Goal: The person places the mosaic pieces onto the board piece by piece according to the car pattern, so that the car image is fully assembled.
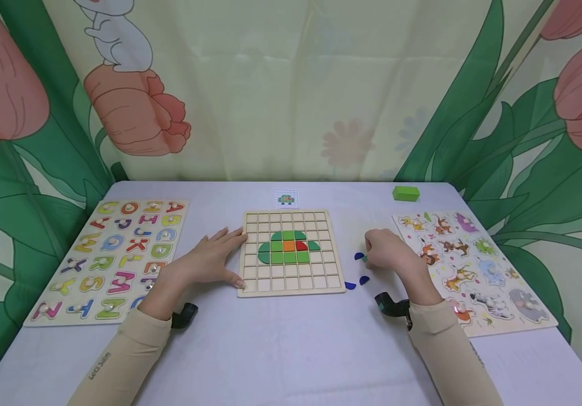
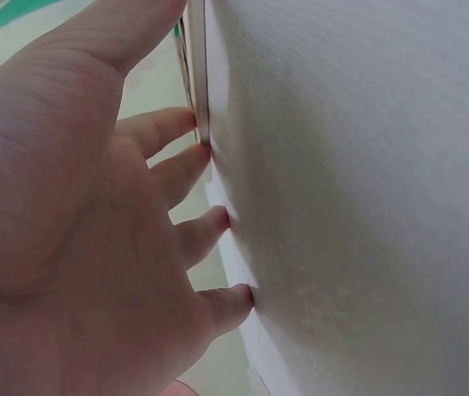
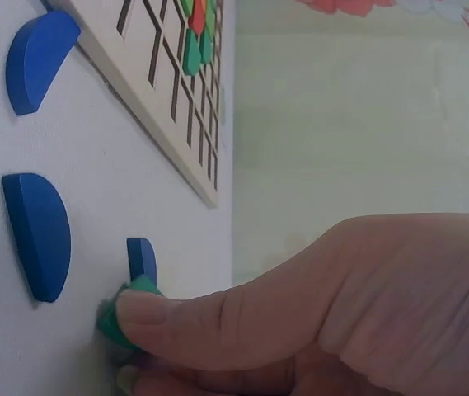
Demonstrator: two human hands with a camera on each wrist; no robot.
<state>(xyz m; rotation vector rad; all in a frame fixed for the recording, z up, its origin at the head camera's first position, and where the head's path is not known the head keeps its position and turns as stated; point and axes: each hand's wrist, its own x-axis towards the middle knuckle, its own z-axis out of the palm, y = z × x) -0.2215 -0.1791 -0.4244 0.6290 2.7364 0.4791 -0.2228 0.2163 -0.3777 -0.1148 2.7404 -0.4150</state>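
The grid board (image 1: 291, 252) lies flat in the middle of the white table (image 1: 291, 349), and it is partly filled. Green tiles (image 1: 283, 246), one orange tile (image 1: 289, 246) and one red tile (image 1: 301, 245) make a small shape near the middle of the board. Most of the squares around that shape have nothing in them, so I think the picture is only partly done and more pieces have to go in.

The left hand (image 1: 215, 259) lies flat with straight fingers just left of the board, touching its edge and holding nothing.

The right hand (image 1: 387, 251) is to the right of the board. Its thumb and fingers pinch a small green piece (image 3: 123, 318) that is down on the table. It is not on the board yet.

Three blue pieces (image 3: 38, 235) lie on the table between that hand and the board, waiting.

A little picture card (image 1: 286, 198) sits just behind the board. A letter puzzle (image 1: 113, 256) lies far left of the board and an animal puzzle (image 1: 474, 265) far right.
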